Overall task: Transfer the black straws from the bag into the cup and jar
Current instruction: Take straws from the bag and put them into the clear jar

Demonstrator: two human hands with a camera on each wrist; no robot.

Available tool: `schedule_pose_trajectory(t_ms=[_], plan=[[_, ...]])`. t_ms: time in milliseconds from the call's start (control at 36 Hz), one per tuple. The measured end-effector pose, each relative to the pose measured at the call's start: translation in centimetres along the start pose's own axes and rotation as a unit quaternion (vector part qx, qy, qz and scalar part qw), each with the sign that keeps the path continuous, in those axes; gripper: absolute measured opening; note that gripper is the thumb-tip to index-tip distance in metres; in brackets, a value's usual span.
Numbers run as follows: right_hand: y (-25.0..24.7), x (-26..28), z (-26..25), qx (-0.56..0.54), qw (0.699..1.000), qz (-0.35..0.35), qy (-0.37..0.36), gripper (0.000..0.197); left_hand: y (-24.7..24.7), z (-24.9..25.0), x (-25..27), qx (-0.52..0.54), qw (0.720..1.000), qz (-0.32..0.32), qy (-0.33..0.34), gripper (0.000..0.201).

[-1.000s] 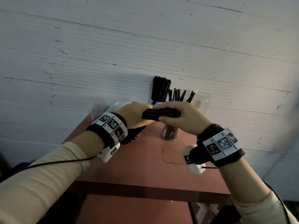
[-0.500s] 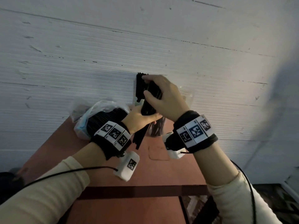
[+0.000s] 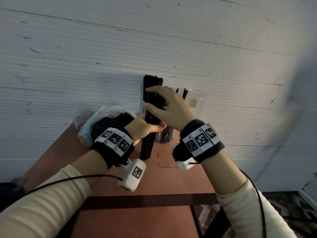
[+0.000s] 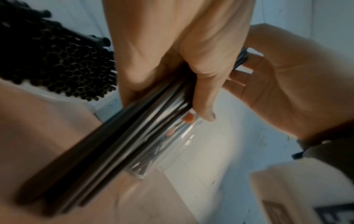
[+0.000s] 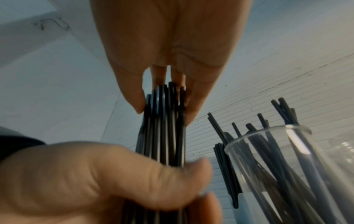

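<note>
Left hand (image 3: 145, 126) wraps around the lower-middle of an upright bundle of black straws (image 3: 151, 107), grip tight on it; bundle's bottom ends hang just above the reddish surface (image 3: 154, 179), can't tell if they touch. Right hand (image 3: 169, 107) sits higher on the same bundle, thumb and fingers pinching the straws near the top, grip narrow and holding them. Right wrist view shows right fingertips (image 5: 138, 104) on either side of the straw tops. Clear cup (image 3: 165, 134) stands just behind the bundle with straws already in it, leaning loosely. Clear jar (image 3: 196, 103) is just right of the cup, near the wall. Plastic bag (image 3: 96, 121) lies on the surface to the left, packed with more black straws, open ends visible in left wrist view.
</note>
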State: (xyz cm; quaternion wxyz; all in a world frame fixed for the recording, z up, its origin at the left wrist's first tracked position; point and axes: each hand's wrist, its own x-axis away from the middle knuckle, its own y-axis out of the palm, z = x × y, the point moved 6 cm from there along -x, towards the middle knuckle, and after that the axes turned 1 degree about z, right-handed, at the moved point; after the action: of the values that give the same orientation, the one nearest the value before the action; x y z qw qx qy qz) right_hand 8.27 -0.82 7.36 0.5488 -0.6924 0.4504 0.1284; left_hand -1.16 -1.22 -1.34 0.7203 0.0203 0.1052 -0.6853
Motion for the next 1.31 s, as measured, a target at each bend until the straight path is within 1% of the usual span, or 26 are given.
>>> schedule_pose_trajectory(t_ms=[83, 139, 167, 250, 333, 389, 444, 500, 555, 583, 611, 639, 694, 778, 833, 861, 917, 972, 1000, 1028, 1083, 1111, 1139, 1194, 1250, 1305], plan=[[0.7, 0.2, 0.0, -0.005, 1.000, -0.013, -0.012, 0.036, 0.1, -1.4, 0.1, -0.050, 0.997, -0.038, -0.040, 0.026], [0.9, 0.2, -0.2, -0.013, 0.999, -0.010, -0.027, 0.038, -0.1, -2.1, 0.1, -0.066, 0.995, -0.046, -0.059, 0.021], [0.9, 0.2, -0.3, -0.018, 0.999, -0.011, -0.033, 0.039, -0.2, -2.3, 0.0, -0.065, 0.995, -0.044, -0.064, 0.023], [1.3, 0.5, -0.4, -0.022, 0.998, -0.022, -0.047, 0.039, -0.2, -2.3, 0.2, -0.075, 0.994, -0.053, -0.065, 0.029], [1.0, 0.7, -0.5, -0.025, 0.999, -0.017, -0.045, 0.038, -0.2, -2.4, 0.6, -0.137, 0.987, -0.056, -0.055, 0.028], [0.7, 1.0, -0.9, -0.031, 0.998, -0.012, -0.051, 0.040, -0.2, -2.2, 1.0, -0.165, 0.984, -0.054, -0.043, 0.035], [0.2, 1.4, -1.5, -0.032, 0.998, -0.001, -0.057, 0.048, 0.0, -1.5, 1.4, -0.160, 0.985, -0.050, -0.030, 0.037], [-0.5, 1.7, -1.7, -0.039, 0.998, 0.023, -0.049, 0.068, 0.2, -0.4, 1.7, -0.138, 0.989, -0.045, -0.014, 0.029], [-1.7, 2.0, -1.5, -0.063, 0.996, 0.060, -0.019, 0.090, 0.1, 0.3, 1.6, -0.136, 0.989, -0.051, 0.006, 0.026], [-2.3, 2.0, -1.3, -0.074, 0.994, 0.077, -0.001, 0.095, 0.1, 0.7, 1.6, -0.143, 0.988, -0.059, 0.020, 0.028], [-2.8, 2.1, -1.2, -0.075, 0.993, 0.089, 0.014, 0.094, 0.2, 1.2, 1.7, -0.150, 0.985, -0.075, 0.030, 0.028], [-3.1, 2.0, -0.9, -0.066, 0.994, 0.087, 0.027, 0.090, 0.6, 1.8, 1.9, -0.157, 0.982, -0.095, 0.036, 0.027], [-3.2, 1.7, 0.0, -0.059, 0.996, 0.044, 0.059, 0.080, 1.5, 3.1, 2.4, -0.175, 0.972, -0.147, 0.056, 0.029], [-2.4, 1.7, 0.7, -0.119, 0.985, -0.089, 0.083, 0.063, 2.9, 4.0, 2.7, -0.208, 0.953, -0.213, 0.064, 0.026], [-1.5, 2.2, 0.5, -0.142, 0.973, -0.164, 0.077, 0.040, 3.3, 3.7, 2.6, -0.227, 0.943, -0.237, 0.060, 0.026], [-1.0, 2.5, 0.4, -0.147, 0.970, -0.180, 0.072, 0.028, 3.5, 3.4, 2.6, -0.228, 0.941, -0.245, 0.058, 0.027], [-0.6, 2.7, 0.8, -0.154, 0.972, -0.162, 0.068, 0.013, 3.6, 2.8, 2.2, -0.214, 0.942, -0.251, 0.058, 0.026], [-1.0, 2.4, 1.4, -0.161, 0.978, -0.118, 0.064, 0.012, 3.6, 2.7, 1.7, -0.194, 0.951, -0.234, 0.061, 0.019], [-1.5, 2.1, 1.7, -0.172, 0.979, -0.095, 0.058, 0.010, 3.5, 2.6, 1.2, -0.192, 0.956, -0.213, 0.063, 0.026], [-2.3, 1.7, 1.9, -0.191, 0.978, -0.068, 0.053, 0.008, 3.1, 2.7, 0.7, -0.191, 0.962, -0.184, 0.066, 0.038], [-4.4, 0.5, 2.7, -0.223, 0.973, 0.000, 0.063, 0.005, 2.0, 3.0, -0.4, -0.164, 0.980, -0.080, 0.074, 0.066], [-5.6, -0.2, 3.3, -0.234, 0.968, 0.041, 0.075, 0.005, 1.4, 3.2, -0.8, -0.143, 0.986, -0.017, 0.087, 0.073], [-6.7, -0.8, 4.1, -0.236, 0.964, 0.083, 0.093, 0.007, 0.9, 3.4, -1.2, -0.128, 0.985, 0.039, 0.107, 0.078], [-8.7, -2.1, 5.6, -0.217, 0.957, 0.148, 0.127, 0.011, 0.0, 3.1, -2.5, -0.118, 0.976, 0.116, 0.140, 0.092], [-10.0, -3.3, 6.9, -0.196, 0.952, 0.184, 0.148, 0.014, -0.5, 2.5, -4.1, -0.127, 0.971, 0.154, 0.134, 0.105], [-10.5, -4.5, 8.0, -0.174, 0.951, 0.192, 0.166, 0.014, -0.4, 1.9, -5.8, -0.145, 0.975, 0.141, 0.088, 0.122]])
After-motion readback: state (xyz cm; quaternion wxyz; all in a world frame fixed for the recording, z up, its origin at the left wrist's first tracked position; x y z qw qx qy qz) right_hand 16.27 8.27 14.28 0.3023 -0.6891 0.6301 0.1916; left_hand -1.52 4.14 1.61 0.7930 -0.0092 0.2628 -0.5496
